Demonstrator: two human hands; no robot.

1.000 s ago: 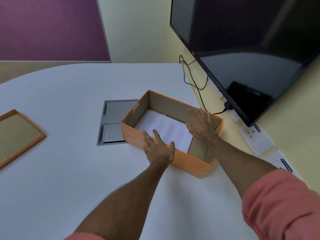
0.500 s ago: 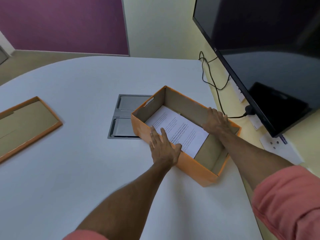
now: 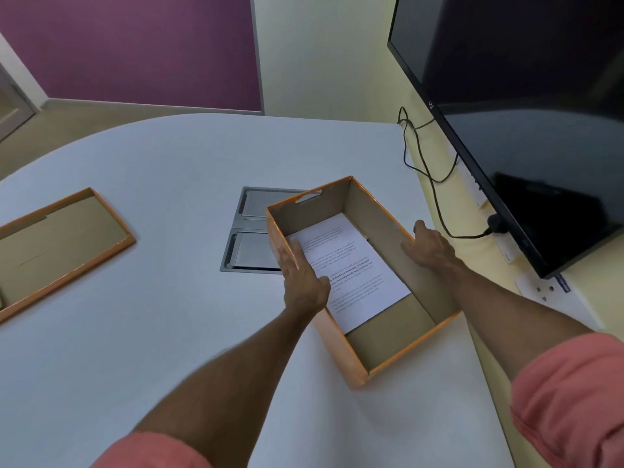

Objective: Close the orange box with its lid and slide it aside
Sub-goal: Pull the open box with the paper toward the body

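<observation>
The orange box stands uncovered on the white table, right of centre, with a printed sheet of paper lying flat inside. My left hand grips its left wall, thumb inside over the paper. My right hand grips the right wall, fingers curled over the rim. The orange lid lies upside down on the table at the far left, well apart from the box.
A grey metal cable hatch is set into the table just left of the box. A black screen hangs on the right wall with a black cable trailing beside the table's edge. A wall socket sits below it.
Both hands have turned the box so its long side points more toward me, and it has come nearer. My right hand shifted from inside the box onto the right wall.
</observation>
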